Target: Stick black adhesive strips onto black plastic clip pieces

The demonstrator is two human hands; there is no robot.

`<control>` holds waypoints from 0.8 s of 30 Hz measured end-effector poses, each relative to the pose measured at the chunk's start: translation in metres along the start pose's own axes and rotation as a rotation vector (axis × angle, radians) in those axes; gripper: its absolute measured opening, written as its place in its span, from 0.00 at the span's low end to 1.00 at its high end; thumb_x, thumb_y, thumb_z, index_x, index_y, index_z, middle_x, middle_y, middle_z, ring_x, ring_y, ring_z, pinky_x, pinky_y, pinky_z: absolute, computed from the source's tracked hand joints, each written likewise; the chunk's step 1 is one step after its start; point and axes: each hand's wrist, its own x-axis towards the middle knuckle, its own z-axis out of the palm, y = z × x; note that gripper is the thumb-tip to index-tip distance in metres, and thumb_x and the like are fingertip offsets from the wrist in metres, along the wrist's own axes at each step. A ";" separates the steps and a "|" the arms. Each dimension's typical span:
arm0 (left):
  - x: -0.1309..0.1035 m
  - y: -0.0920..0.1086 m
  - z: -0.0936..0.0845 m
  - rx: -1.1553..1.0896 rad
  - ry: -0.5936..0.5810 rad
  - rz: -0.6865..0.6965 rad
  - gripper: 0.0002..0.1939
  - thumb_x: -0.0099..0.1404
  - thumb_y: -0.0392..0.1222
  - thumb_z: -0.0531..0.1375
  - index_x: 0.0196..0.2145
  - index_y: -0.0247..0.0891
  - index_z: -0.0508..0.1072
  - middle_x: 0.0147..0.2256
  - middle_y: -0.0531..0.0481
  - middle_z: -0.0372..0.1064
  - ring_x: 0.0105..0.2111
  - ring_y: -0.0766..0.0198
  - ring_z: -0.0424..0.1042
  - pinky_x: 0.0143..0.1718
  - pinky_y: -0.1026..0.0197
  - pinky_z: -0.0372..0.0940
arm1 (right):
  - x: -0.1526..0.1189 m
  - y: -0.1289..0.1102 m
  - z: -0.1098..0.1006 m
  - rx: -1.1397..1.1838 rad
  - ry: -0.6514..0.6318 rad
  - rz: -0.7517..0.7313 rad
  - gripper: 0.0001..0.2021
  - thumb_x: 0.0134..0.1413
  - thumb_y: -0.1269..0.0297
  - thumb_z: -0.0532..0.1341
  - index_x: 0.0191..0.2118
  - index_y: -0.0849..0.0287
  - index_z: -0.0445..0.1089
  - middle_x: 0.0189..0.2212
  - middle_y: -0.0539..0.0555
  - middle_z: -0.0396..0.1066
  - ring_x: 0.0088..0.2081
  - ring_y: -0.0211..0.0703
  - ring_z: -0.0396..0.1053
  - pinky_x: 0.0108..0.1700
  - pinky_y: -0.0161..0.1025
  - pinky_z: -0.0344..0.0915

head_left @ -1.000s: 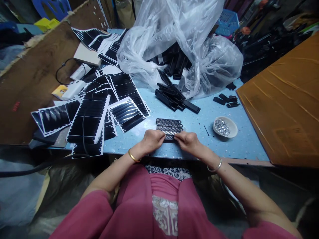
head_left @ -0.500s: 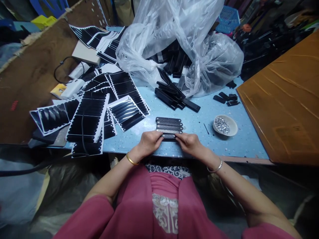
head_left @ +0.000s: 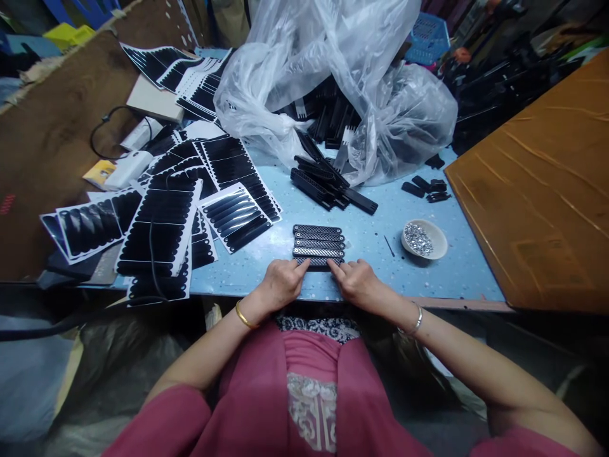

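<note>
The nearest textured black strip [head_left: 318, 261] on the tabletop [head_left: 238, 274] lies crosswise, its long axis bridging left hand [head_left: 281, 282] and right hand [head_left: 360, 284], index fingers extended onto opposite ends, other fingers curled, any thumb grip impossible to tell

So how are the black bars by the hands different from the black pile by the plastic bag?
The black bars lie neatly side by side, but the black pile is a criss-cross jumble. The bars are near the left hand and right hand, while the pile is farther off, by the plastic bag. Both have long, thin pieces on the blue table.
</note>
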 end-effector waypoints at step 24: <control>-0.001 -0.001 0.003 0.008 0.004 0.021 0.20 0.65 0.33 0.52 0.53 0.31 0.72 0.25 0.46 0.68 0.23 0.59 0.68 0.26 0.58 0.64 | -0.023 0.038 -0.014 -0.079 -0.126 -0.181 0.27 0.53 0.79 0.55 0.61 0.76 0.60 0.28 0.59 0.72 0.27 0.43 0.65 0.31 0.41 0.49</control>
